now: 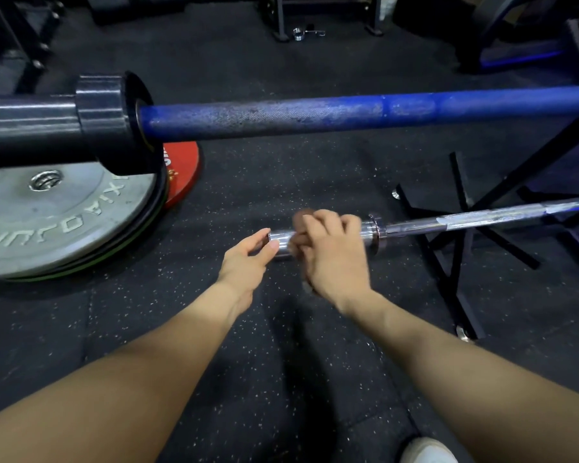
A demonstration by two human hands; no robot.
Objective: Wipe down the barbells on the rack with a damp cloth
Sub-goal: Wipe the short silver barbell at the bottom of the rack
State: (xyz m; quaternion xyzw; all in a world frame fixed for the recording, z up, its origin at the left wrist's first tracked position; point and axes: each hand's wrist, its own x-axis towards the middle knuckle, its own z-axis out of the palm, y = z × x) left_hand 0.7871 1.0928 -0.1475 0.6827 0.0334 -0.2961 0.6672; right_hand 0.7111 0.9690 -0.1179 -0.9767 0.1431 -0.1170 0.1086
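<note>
A: What's cut off or hard to read?

B: The blue barbell (348,111) runs out of frame on the right, and its black sleeve (30,128) leaves on the left. The chrome barbell (465,220) also exits right; its sleeve end lies under the hands. The brown cloth (302,219) is blurred and mostly hidden by the right hand (335,252).

A: Room to move?

B: Speckled rubber floor (281,379) lies open below the chrome sleeve. The black rack frame (462,235) crowds the right side.

A: Counts?

B: Two barbells, one stack of plates (57,225) at left, a red plate (181,168) behind it, one spring collar (303,32) far back, one white shoe (427,451).

A: The hands?

B: The right hand is curled round the cloth on the chrome sleeve. The left hand (248,259) pinches the sleeve's tip between thumb and fingers.
</note>
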